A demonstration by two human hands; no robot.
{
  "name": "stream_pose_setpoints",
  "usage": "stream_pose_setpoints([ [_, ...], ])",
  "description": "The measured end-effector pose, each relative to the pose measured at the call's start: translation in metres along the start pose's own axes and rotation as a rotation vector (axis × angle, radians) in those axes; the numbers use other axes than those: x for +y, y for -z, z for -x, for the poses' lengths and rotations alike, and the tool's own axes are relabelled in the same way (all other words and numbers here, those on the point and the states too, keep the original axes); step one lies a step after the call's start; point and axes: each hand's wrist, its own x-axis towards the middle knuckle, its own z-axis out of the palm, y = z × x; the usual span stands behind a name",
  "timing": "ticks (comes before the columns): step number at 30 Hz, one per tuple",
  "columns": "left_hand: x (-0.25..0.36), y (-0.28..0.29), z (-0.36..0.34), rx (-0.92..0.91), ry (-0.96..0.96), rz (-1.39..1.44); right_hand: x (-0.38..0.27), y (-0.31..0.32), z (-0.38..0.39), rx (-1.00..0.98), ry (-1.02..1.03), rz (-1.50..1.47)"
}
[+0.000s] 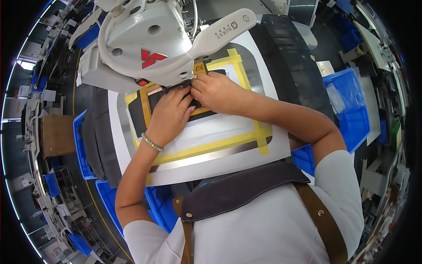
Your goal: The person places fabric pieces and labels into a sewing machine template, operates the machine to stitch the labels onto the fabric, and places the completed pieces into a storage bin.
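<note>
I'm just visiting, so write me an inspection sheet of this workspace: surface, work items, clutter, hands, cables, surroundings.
Surface: white sheet under a metal plate, with yellow tape on it.
Work items: dark material and a yellow-brown frame beneath the white machine head.
Clutter: blue bin at the right, with pale plastic inside.
Hands: left hand and right hand meet over the framed area; the right fingertips' grip is unclear.
Cables: white tube-like part curves around the machine; whether it is a cable is unclear.
Surroundings: cardboard box and workstations at the left.
</note>
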Motion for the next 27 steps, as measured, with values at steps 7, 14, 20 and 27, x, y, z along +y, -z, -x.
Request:
stream_pose_setpoints([
  [7, -0.008, 0.002, 0.006, 0.013, 0.015, 0.037, 0.011, 0.023, 0.013, -0.181, -0.062, -0.147],
  [14, -0.018, 0.006, 0.011, -0.029, -0.007, 0.112, -0.016, 0.026, 0.036, -0.113, 0.068, -0.257],
  [20, -0.024, 0.006, 0.015, -0.106, -0.068, 0.194, -0.022, 0.033, 0.035, -0.24, 0.024, -0.313],
  [27, -0.027, 0.013, 0.013, -0.151, -0.093, 0.242, -0.022, 0.034, 0.035, -0.226, 0.049, -0.265],
])
